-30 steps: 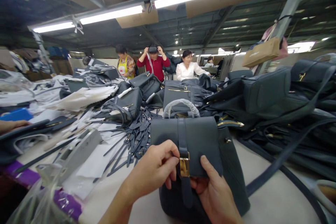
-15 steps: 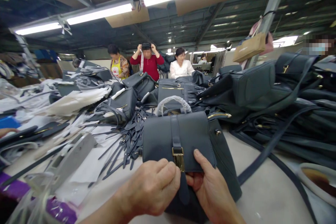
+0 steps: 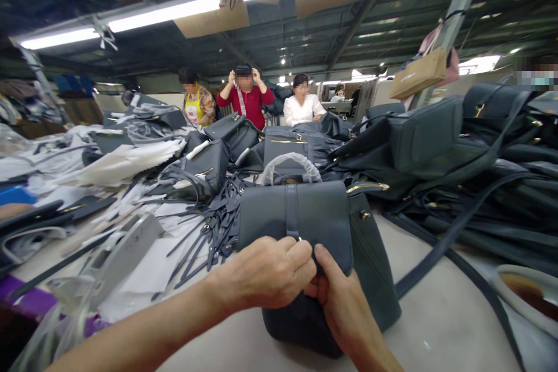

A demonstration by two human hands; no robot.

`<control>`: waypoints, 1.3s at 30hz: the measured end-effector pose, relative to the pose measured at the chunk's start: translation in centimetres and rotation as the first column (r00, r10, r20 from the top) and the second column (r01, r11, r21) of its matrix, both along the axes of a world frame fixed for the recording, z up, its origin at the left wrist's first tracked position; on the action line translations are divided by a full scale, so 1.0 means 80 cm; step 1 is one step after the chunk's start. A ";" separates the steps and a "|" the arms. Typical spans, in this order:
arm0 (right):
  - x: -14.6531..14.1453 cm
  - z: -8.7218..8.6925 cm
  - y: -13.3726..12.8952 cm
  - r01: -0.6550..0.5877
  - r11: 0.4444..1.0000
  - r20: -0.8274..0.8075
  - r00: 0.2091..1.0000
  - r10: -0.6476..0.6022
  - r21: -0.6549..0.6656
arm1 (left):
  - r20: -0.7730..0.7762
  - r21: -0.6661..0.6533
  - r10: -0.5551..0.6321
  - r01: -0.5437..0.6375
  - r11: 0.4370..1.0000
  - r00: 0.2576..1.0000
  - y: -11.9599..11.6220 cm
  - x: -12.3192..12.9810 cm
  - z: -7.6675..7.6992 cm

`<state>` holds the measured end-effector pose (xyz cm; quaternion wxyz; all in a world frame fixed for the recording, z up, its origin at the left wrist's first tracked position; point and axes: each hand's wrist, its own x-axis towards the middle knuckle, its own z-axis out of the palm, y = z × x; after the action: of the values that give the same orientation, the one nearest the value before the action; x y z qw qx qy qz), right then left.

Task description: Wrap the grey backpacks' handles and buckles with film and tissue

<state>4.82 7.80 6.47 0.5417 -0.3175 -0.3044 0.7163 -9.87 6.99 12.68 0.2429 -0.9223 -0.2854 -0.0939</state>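
Observation:
A dark blue-grey backpack [image 3: 265, 209] stands upright on the table before me, its flap folded down over the front. A strap [image 3: 291, 209] runs down the flap's middle, and a clear-wrapped handle [image 3: 290, 160] arches on top. My left hand [image 3: 276, 270] is closed in a pinch over the gold buckle, hiding most of it; what its fingertips hold is hidden. Gripping the flap's lower edge is my right hand [image 3: 342, 296], thumb on top and fingers curled underneath. Both hands nearly touch. A gold zipper end [image 3: 368, 187] sticks out at the bag's upper right.
Thin dark straps [image 3: 218, 221] lie heaped left of the bag. More dark bags [image 3: 425, 133] pile up behind and right. White paper [image 3: 148, 267] and a grey holder [image 3: 126, 256] lie left. A bowl [image 3: 529, 302] sits at right. Several people, including one in red [image 3: 250, 106], are across the table.
My left hand has moved up and right, now covering the gold buckle that showed before. My right hand has shifted slightly left, still on the flap edge.

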 end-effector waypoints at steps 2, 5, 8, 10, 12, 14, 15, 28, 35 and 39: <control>0.001 -0.008 0.005 0.015 1.000 0.058 0.998 -0.016 0.021 | -0.055 0.003 -0.039 0.039 0.999 0.998 0.005 0.005 0.005; 0.005 -0.019 0.011 0.117 0.992 0.167 0.978 -0.124 0.054 | -0.094 0.041 -0.078 0.082 0.996 0.992 0.000 0.014 0.003; 0.009 -0.024 0.013 0.186 0.981 0.260 0.946 -0.195 0.057 | -0.086 0.077 -0.059 0.065 0.995 0.995 -0.014 0.021 -0.007; 0.010 -0.022 0.010 0.191 0.980 0.307 0.931 -0.197 0.053 | -0.040 0.078 -0.040 0.043 0.996 0.998 -0.024 0.024 -0.015; 0.009 -0.019 0.006 0.181 0.983 0.304 0.935 -0.183 0.035 | 0.035 0.088 -0.036 0.033 0.996 0.999 -0.032 0.024 -0.023; 0.005 -0.015 0.003 0.143 0.990 0.208 0.968 -0.140 0.001 | 0.131 0.083 -0.032 0.021 0.996 0.991 -0.038 0.024 -0.034; 0.002 -0.013 0.002 0.105 0.994 0.133 0.986 -0.102 -0.016 | 0.190 0.054 -0.017 0.007 0.999 0.982 -0.041 0.023 -0.041; 0.004 0.013 0.006 -0.072 0.997 -0.058 0.996 0.073 0.006 | 0.483 -0.356 0.342 -0.176 0.918 0.806 -0.106 -0.060 -0.087; -0.007 0.000 -0.002 -0.100 0.995 -0.060 0.993 0.099 -0.003 | 0.624 -0.009 0.139 -0.170 0.985 0.769 -0.078 -0.016 -0.046; -0.003 -0.001 -0.007 -0.085 0.996 -0.059 0.995 0.084 -0.007 | 0.646 -0.016 0.177 -0.219 0.976 0.742 -0.053 0.006 -0.045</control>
<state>4.60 7.27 6.36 0.5181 -0.2858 -0.2983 0.7489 -9.40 2.74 9.10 0.1669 -0.7905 -0.4446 -0.3868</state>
